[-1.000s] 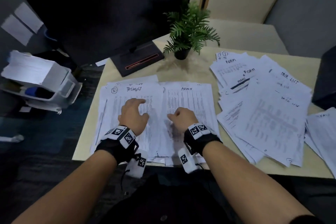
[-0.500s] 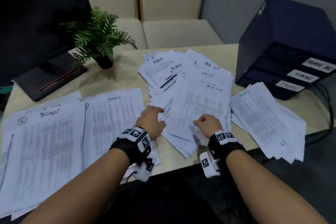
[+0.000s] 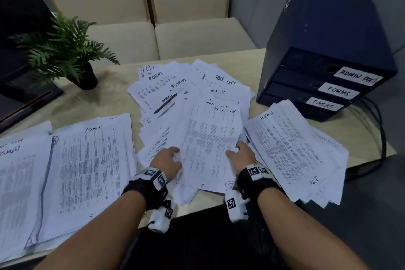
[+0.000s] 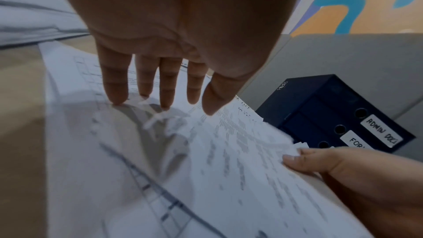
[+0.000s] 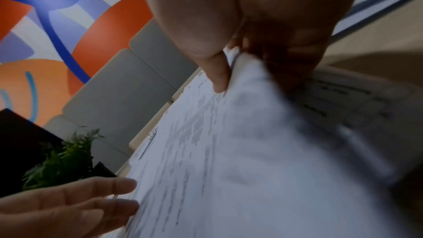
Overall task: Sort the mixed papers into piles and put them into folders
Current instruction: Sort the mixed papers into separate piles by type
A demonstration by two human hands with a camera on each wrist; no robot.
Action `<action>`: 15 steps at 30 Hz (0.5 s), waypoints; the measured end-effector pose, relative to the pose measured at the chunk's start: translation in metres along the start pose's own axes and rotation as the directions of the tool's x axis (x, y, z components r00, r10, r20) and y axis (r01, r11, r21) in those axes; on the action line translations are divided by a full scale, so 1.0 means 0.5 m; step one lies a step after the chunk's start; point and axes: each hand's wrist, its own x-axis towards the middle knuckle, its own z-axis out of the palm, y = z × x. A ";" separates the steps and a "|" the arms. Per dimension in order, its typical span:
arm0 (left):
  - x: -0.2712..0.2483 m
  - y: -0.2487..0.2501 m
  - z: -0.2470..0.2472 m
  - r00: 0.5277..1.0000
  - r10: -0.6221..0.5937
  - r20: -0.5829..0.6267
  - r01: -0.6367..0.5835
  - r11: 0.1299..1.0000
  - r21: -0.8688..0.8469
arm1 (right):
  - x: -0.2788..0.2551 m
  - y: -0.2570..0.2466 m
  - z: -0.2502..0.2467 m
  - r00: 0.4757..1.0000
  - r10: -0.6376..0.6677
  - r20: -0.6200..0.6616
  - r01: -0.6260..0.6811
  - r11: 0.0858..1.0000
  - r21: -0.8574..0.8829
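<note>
White top sheet (image 3: 210,144) sits pinched in right hand (image 3: 243,156), flat-fingered left hand (image 3: 167,161) presses the pile (image 3: 153,91); best peel one sheet slowly.

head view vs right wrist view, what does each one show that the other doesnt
Only the head view: the blue file box labelled ADMIN DOCS, FORMS and TASKS, and the black cables beside it. Only the right wrist view: the orange and blue mural, and how the right hand pinches the sheet's edge between thumb and fingers. Both: the task list sheet, the left hand at its other edge, the plant and the seats.
</note>
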 end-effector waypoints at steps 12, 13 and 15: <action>0.026 -0.017 -0.012 0.997 -0.021 -0.069 0.016 0.998 -0.068 | 0.027 0.025 -0.063 0.965 -0.105 -0.239 0.097 0.994 -0.043; 0.027 -0.018 -0.012 0.997 -0.028 -0.066 0.023 0.997 -0.070 | 0.027 0.024 -0.070 0.960 -0.117 -0.256 0.106 0.993 -0.055; 0.030 -0.019 -0.014 0.997 -0.039 -0.066 0.033 0.995 -0.090 | 0.022 0.020 -0.085 0.965 -0.104 -0.243 0.118 0.992 0.042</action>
